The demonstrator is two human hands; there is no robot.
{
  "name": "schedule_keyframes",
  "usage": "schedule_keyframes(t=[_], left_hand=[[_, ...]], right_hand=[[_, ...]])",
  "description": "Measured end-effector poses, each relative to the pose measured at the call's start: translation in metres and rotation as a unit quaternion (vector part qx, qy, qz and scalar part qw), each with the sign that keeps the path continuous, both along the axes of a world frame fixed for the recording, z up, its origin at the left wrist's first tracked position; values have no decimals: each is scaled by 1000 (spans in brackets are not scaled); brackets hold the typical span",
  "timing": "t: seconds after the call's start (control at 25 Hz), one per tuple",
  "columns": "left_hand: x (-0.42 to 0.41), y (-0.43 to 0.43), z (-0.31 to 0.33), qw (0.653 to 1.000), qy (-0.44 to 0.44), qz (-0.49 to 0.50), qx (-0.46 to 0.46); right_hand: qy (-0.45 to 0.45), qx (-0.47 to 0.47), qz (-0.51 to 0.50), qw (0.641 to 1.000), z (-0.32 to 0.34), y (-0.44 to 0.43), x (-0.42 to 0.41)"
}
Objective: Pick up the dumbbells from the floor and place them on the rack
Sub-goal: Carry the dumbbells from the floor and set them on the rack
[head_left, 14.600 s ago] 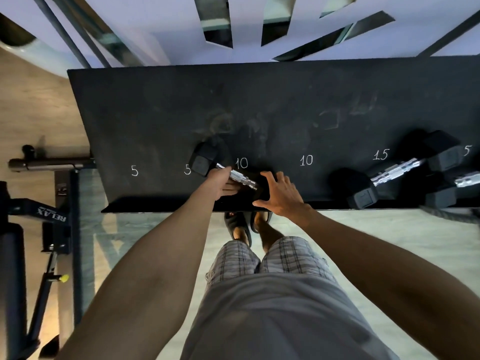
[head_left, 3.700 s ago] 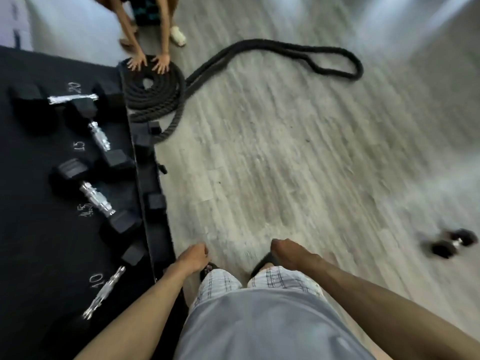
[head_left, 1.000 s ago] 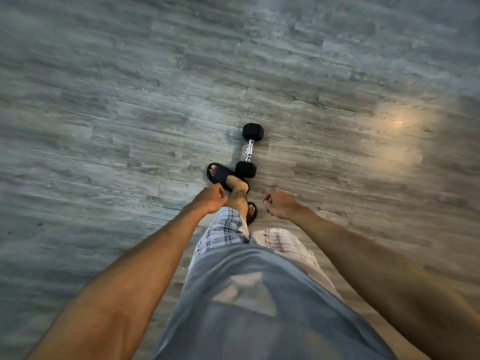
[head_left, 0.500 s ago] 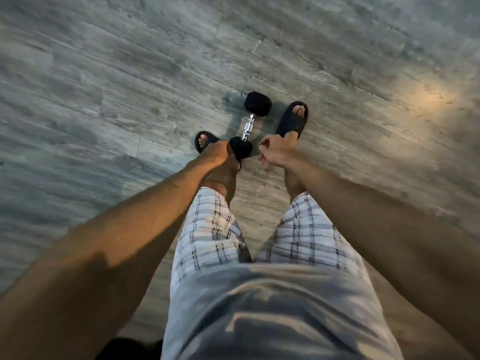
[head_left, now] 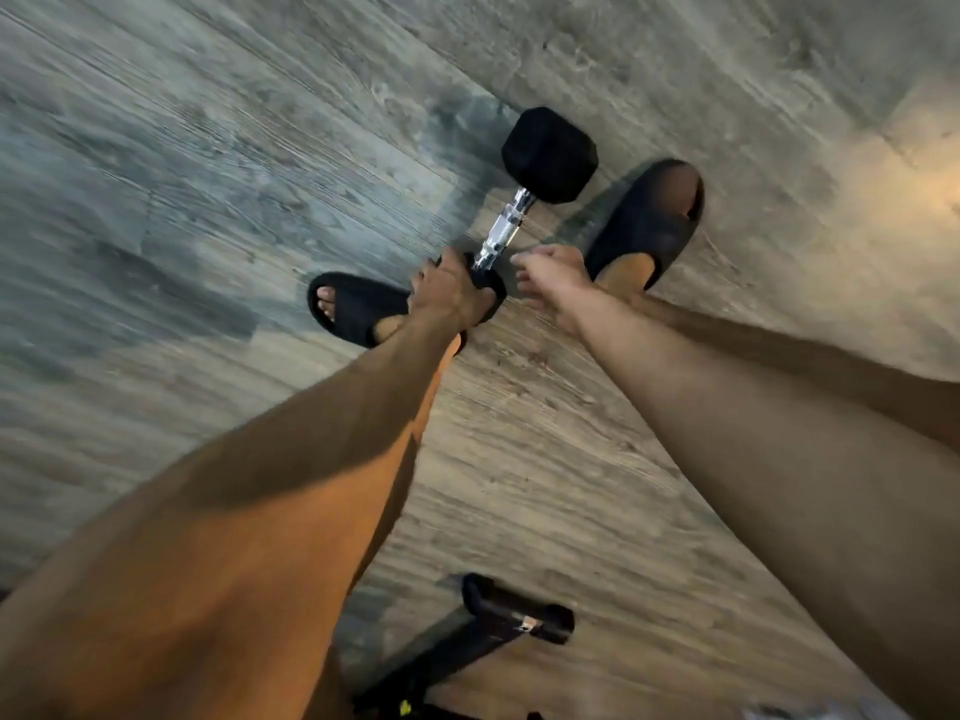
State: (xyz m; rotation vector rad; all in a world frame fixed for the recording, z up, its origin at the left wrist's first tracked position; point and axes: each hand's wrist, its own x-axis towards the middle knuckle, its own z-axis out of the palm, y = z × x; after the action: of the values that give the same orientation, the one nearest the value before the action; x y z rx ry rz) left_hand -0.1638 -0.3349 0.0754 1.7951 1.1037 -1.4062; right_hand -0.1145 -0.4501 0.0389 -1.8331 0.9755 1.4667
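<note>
Grey wooden planks of the floor point(head_left: 208, 148) filled the head view, and the person was bent low over them. One dumbbell point(head_left: 524, 200) lay on the floor between two black sandals point(head_left: 649, 220), its long axis running from near the hands up and away to the right, with the far black head free and the shiny handle in the middle. The left hand point(head_left: 447, 293) was nearer: it lay over the near head, fingers point(head_left: 441, 267) curled around it, though I could not tell if the hold was already firm. The right hand point(head_left: 556, 275) hovered just beside the handle, fingers loosely bent and holding nothing. I judged that the right hand only needed to go a little left to take the handle. Some black equipment point(head_left: 498, 615) stood at the bottom edge, unclear.
</note>
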Motion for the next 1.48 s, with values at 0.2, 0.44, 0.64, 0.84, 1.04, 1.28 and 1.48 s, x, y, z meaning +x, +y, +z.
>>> schedule_keyframes(t=[0.2, 0.44, 0.64, 0.84, 1.04, 1.28, 1.48], left_hand=[[-33, -4, -89, 999, 35, -39, 3], [-68, -1, -139, 999, -7, -17, -30], [-70, 8, -127, 998, -53, -27, -18], [-63, 47, -40, 992, -109, -59, -39], [-71, 82, 108, 980, -191, -56, -2], [-88, 145, 314, 974, -224, -18, -24], [-133, 202, 444, 969, -246, 28, -6]], right_hand=[[18, 32, -202, 979, -94, 13, -11], [18, 79, -356, 931, -135, 29, -5], [5, 33, -381, 924, -122, 40, -1], [-18, 45, -424, 904, -39, 60, 5], [-37, 70, -445, 892, 104, 95, 7], [-52, 103, -370, 922, 287, 150, -2], [-66, 151, -280, 946, 417, 216, -33]])
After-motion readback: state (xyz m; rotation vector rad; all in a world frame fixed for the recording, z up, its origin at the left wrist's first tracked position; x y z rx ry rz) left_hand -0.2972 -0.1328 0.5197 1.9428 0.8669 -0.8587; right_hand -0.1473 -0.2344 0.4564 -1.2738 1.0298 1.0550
